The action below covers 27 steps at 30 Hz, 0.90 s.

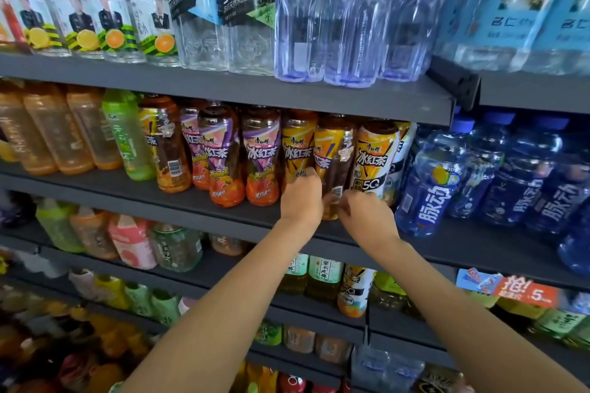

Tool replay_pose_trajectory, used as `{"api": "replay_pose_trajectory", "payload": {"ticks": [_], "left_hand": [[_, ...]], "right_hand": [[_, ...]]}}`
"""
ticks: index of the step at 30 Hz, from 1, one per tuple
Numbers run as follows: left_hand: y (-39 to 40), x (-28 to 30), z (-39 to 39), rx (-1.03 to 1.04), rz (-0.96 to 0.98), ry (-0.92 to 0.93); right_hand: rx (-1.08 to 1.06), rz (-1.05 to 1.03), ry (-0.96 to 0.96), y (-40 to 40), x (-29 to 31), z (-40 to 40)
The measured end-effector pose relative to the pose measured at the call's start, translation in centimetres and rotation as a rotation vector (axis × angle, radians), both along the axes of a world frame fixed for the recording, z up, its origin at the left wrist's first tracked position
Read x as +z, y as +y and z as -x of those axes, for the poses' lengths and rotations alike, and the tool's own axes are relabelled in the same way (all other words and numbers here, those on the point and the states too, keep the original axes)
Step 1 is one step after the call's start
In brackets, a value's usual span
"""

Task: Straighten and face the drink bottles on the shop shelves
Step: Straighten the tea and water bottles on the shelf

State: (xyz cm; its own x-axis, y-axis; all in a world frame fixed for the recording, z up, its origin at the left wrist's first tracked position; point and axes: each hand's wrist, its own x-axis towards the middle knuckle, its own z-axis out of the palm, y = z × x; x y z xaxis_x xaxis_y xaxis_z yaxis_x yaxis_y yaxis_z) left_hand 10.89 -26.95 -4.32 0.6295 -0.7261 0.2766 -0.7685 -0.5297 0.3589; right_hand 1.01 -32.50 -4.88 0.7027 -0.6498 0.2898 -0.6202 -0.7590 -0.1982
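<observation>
bottom-left bottles (48, 344) blurred, iced-tea bottle (332, 163) base hidden

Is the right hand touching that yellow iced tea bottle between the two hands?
Touching. The head view shows the right hand with fingertips curled onto the lower part of the yellow bottle, no gap visible.

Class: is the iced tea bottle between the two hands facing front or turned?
Turned: the iced tea bottle shows its barcode side, its label name cut off.

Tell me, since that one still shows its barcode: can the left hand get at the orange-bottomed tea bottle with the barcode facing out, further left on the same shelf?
Probably yes. The barcode-out tea bottle stands at the shelf's front edge with nothing before it. The left hand would first have to leave the yellow-labelled bottle.
</observation>
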Motion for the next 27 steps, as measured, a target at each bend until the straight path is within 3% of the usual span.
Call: {"api": "replay_pose_trajectory", "payload": {"ticks": [2, 4, 6, 8, 10, 13, 17, 19, 23, 27], "left_hand": [[0.1, -0.4, 0.2, -0.001, 0.040, 0.052], [0.8, -1.5, 0.3, -0.037, 0.195, 0.076], [2.5, -3.7, 0.7, -0.123, 0.434, 0.006], [4.4, -6.5, 1.4, -0.207, 0.527, -0.070], [5.9, -9.4, 2.0, -0.284, 0.477, -0.084], [6.8, -12.1, 2.7, -0.354, 0.324, -0.054], [7.2, -12.5, 2.7, -0.371, 0.227, -0.044], [7.6, -12.2, 2.8, -0.378, 0.235, -0.063], [9.0, -12.1, 2.4, -0.331, 0.243, -0.070], [10.0, -12.8, 2.3, -0.317, 0.226, -0.075]], "right_hand": [[0.020, 0.016, -0.114, 0.0, -0.5, 1.1], [0.037, 0.047, -0.285, 0.2, -1.6, 3.0], [0.043, 0.133, -0.440, 0.4, -3.6, 5.3], [0.019, 0.152, -0.470, 0.9, -6.6, 7.8], [-0.029, 0.074, -0.383, 1.0, -10.0, 9.6], [-0.182, -0.308, -0.160, 0.3, -14.0, 9.2], [-0.243, -0.584, -0.406, -0.9, -16.5, 5.7], [-0.348, -0.629, -0.512, -1.3, -17.3, 3.9], [-0.470, -0.577, -0.548, -1.6, -17.9, 1.9], [-0.442, -0.582, -0.573, -0.7, -18.0, 3.4]]}}
